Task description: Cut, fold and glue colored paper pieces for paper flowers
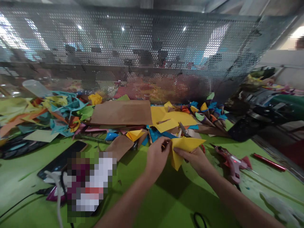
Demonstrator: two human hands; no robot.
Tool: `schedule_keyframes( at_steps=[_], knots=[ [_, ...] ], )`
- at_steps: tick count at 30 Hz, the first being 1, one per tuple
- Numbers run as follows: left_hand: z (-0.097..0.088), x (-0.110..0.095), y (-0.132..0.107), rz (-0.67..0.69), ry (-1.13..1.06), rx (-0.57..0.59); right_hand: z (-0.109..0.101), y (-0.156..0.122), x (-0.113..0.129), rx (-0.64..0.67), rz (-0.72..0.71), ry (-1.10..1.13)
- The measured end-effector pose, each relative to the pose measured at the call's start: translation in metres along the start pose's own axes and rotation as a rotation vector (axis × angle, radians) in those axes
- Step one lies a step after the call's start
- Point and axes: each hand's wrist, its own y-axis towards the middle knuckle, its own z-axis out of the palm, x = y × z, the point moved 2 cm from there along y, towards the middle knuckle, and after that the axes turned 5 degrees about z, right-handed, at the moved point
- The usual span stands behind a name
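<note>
A folded piece of yellow paper [187, 144] is held above the green table [152, 212], one of its corners pointing down and another out to the right. My left hand [159, 155] pinches its left edge between thumb and fingers. From the right, my right hand [193, 158] grips the same paper, its thumb lying on the near face and the other fingers hidden behind. Just beyond the paper lies a pair of scissors [184, 129], partly covered. Yellow sheets [166, 125] and a brown paper sheet [122, 113] rest behind my hands.
To the right lie a pink glue gun [234, 164] and a red pen [269, 162]. A dark phone [61, 160] and a cable [57, 196] are at left. Colourful paper scraps [64, 109] heap at back left, small paper cones [207, 112] at back right. A perforated metal panel [142, 47] stands behind.
</note>
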Motion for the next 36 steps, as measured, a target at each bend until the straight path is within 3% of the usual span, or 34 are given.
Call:
schedule_keyframes(
  at_steps=[9,15,27,32,36],
  knots=[
    [0.012,0.004,0.001,-0.123,-0.342,0.114,0.0,0.001,0.01,-0.091,-0.111,-0.148],
    [0.012,0.0,0.0,-0.121,-0.369,0.145,-0.003,0.0,0.011,-0.126,-0.05,-0.216],
    [0.014,0.004,-0.002,-0.174,-0.368,0.15,-0.003,0.002,0.011,-0.101,-0.024,-0.107],
    [0.012,0.004,-0.001,-0.194,-0.375,0.146,-0.005,0.002,0.007,-0.052,0.059,-0.101],
    [0.013,0.005,-0.001,-0.214,-0.389,0.143,-0.004,0.003,0.004,0.008,0.041,-0.065]
  ],
)
